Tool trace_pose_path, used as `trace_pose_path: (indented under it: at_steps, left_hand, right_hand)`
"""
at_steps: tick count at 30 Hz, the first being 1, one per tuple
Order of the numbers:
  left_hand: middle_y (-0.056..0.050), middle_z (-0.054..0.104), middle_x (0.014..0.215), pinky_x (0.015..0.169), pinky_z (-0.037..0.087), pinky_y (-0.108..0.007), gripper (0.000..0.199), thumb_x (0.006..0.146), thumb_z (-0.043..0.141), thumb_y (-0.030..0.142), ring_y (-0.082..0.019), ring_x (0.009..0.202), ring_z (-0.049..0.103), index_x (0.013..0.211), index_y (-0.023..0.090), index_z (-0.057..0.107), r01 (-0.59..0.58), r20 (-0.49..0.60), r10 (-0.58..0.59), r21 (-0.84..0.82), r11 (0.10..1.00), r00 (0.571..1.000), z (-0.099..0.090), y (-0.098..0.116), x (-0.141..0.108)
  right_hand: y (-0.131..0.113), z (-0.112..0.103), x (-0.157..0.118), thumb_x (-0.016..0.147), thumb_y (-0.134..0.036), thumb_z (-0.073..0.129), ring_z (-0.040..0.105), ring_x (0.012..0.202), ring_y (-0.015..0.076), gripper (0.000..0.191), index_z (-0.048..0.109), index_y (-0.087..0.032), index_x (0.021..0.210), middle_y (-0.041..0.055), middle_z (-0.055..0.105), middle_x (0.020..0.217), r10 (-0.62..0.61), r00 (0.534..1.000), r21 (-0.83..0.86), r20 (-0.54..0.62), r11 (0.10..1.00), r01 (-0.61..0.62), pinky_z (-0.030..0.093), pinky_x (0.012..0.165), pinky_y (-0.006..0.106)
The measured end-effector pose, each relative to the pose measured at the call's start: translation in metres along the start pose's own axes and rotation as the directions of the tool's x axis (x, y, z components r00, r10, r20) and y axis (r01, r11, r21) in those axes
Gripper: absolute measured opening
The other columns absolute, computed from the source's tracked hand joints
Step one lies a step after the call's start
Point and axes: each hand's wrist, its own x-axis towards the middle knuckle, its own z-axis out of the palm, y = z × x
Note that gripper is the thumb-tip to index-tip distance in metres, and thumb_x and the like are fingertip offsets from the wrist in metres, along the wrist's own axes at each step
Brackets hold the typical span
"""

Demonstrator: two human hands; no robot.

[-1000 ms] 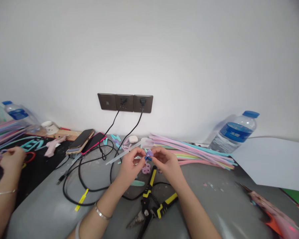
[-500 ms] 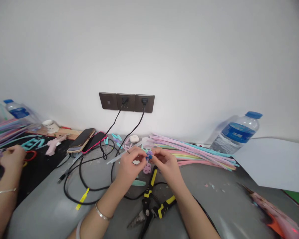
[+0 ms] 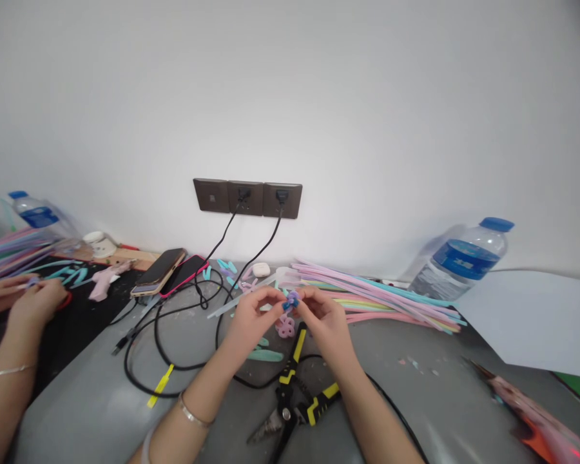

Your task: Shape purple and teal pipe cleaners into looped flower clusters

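Observation:
Between the fingertips of both hands is a small purple and blue fuzzy piece [image 3: 291, 300]. My left hand [image 3: 257, 320] pinches it from the left, with a silver bangle on the wrist. From the right, my right hand [image 3: 326, 322] holds the same piece between thumb and forefinger. Just below the fingertips a pink looped piece [image 3: 285, 327] lies on the grey table [image 3: 101, 399]. Open pliers [image 3: 286, 412] with black and yellow handles lie between my forearms. Pale green fuzzy pieces [image 3: 265, 355] rest beside my left wrist.
Pastel fuzzy sticks [image 3: 377, 293] lie along the wall, near a water bottle [image 3: 468, 258] and white paper [image 3: 536, 322]. Black cables [image 3: 157, 341] loop at left by two phones [image 3: 159, 270]. A pink glue gun [image 3: 531, 406] lies right. Another person's hands [image 3: 33, 306] work far left.
The purple and blue piece has turned slightly between my fingertips, showing more of its blue ends. At the far left, the other person's hands have shifted right.

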Motion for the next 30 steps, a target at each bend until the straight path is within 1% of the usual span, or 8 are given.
trace_pose_path:
  at_steps: [2, 5, 8, 13, 15, 19, 24, 30]
  left_hand:
    - [-0.001, 0.057, 0.071, 0.048, 0.049, -0.02, 0.019, 0.078, 0.066, 0.034, -0.011, 0.056, 0.053, 0.079, 0.015, 0.063, 0.079, 0.033, -0.076, -0.095, 0.992, 0.997, 0.0, -0.002, 0.001]
    - [0.001, 0.053, 0.068, 0.044, 0.042, -0.018, 0.021, 0.077, 0.067, 0.035, -0.007, 0.05, 0.046, 0.077, 0.015, 0.062, 0.103, 0.056, -0.098, -0.092, 0.99, 0.994, -0.001, -0.001, 0.001]
    - [0.0, 0.055, 0.072, 0.047, 0.043, -0.017, 0.017, 0.075, 0.067, 0.031, -0.01, 0.058, 0.049, 0.073, 0.015, 0.062, 0.033, 0.039, -0.033, 0.014, 0.999, 0.999, -0.003, 0.003, 0.001]
    - [-0.002, 0.058, 0.074, 0.055, 0.045, -0.019, 0.007, 0.074, 0.064, 0.021, -0.014, 0.069, 0.056, 0.07, 0.016, 0.063, -0.063, -0.048, 0.071, 0.151, 0.987, 0.996, -0.003, 0.006, 0.0]
    - [-0.002, 0.058, 0.074, 0.055, 0.044, -0.019, 0.005, 0.073, 0.062, 0.019, -0.014, 0.07, 0.056, 0.07, 0.016, 0.062, -0.073, -0.066, 0.086, 0.177, 0.982, 0.994, -0.003, 0.005, 0.0]
    - [-0.001, 0.058, 0.075, 0.054, 0.042, -0.018, 0.004, 0.074, 0.059, 0.016, -0.013, 0.07, 0.056, 0.07, 0.017, 0.061, -0.081, -0.078, 0.103, 0.248, 0.965, 0.992, -0.002, 0.004, -0.002]
    - [0.001, 0.057, 0.074, 0.052, 0.038, -0.018, 0.007, 0.075, 0.058, 0.011, -0.011, 0.066, 0.055, 0.071, 0.017, 0.061, -0.163, -0.083, 0.208, 0.374, 0.913, 0.975, -0.003, 0.002, -0.001]
    - [0.0, 0.059, 0.08, 0.051, 0.038, -0.018, 0.006, 0.077, 0.059, 0.012, -0.009, 0.062, 0.054, 0.075, 0.016, 0.062, -0.206, -0.049, 0.242, 0.381, 0.901, 0.969, -0.004, 0.0, 0.0]
  right_hand:
    - [-0.002, 0.001, -0.001, 0.077, -0.043, 0.071, 0.059, 0.07, 0.0179, 0.026, 0.062, -0.019, 0.076, 0.0042, 0.061, 0.077, -0.017, 1.0, -0.006, 0.002, 1.0, 0.017, 0.052, 0.063, 0.029]
    - [-0.003, 0.003, -0.001, 0.078, -0.045, 0.07, 0.059, 0.07, 0.0181, 0.027, 0.062, -0.019, 0.076, 0.0043, 0.061, 0.077, -0.039, 0.999, -0.007, -0.003, 0.999, 0.039, 0.052, 0.062, 0.029]
    - [-0.002, 0.006, -0.002, 0.08, -0.044, 0.068, 0.058, 0.067, 0.0167, 0.026, 0.061, -0.019, 0.077, 0.0037, 0.06, 0.076, -0.045, 0.999, 0.001, -0.008, 0.999, 0.045, 0.052, 0.06, 0.028]
    - [0.002, 0.005, -0.002, 0.079, -0.044, 0.069, 0.059, 0.069, 0.0172, 0.025, 0.064, -0.019, 0.079, 0.004, 0.061, 0.078, -0.038, 0.999, -0.008, -0.003, 0.999, 0.038, 0.053, 0.061, 0.028]
    - [0.003, 0.003, -0.002, 0.079, -0.044, 0.07, 0.061, 0.072, 0.0186, 0.025, 0.065, -0.02, 0.079, 0.0047, 0.062, 0.079, -0.045, 0.999, -0.003, 0.008, 0.999, 0.046, 0.054, 0.064, 0.03]
    - [0.001, -0.002, 0.0, 0.085, -0.045, 0.063, 0.06, 0.068, 0.0189, 0.027, 0.065, -0.02, 0.076, 0.0046, 0.062, 0.075, -0.063, 0.997, -0.018, 0.048, 0.998, 0.064, 0.054, 0.062, 0.032]
    - [-0.004, -0.007, 0.002, 0.082, -0.044, 0.066, 0.059, 0.07, 0.0198, 0.027, 0.067, -0.02, 0.07, 0.0051, 0.062, 0.073, -0.087, 0.991, -0.065, 0.106, 0.993, 0.094, 0.054, 0.062, 0.032]
    - [-0.005, -0.011, 0.005, 0.072, -0.05, 0.074, 0.062, 0.062, 0.0186, 0.03, 0.068, -0.02, 0.071, 0.0037, 0.065, 0.069, 0.013, 0.997, -0.01, 0.081, 1.0, -0.012, 0.056, 0.059, 0.032]
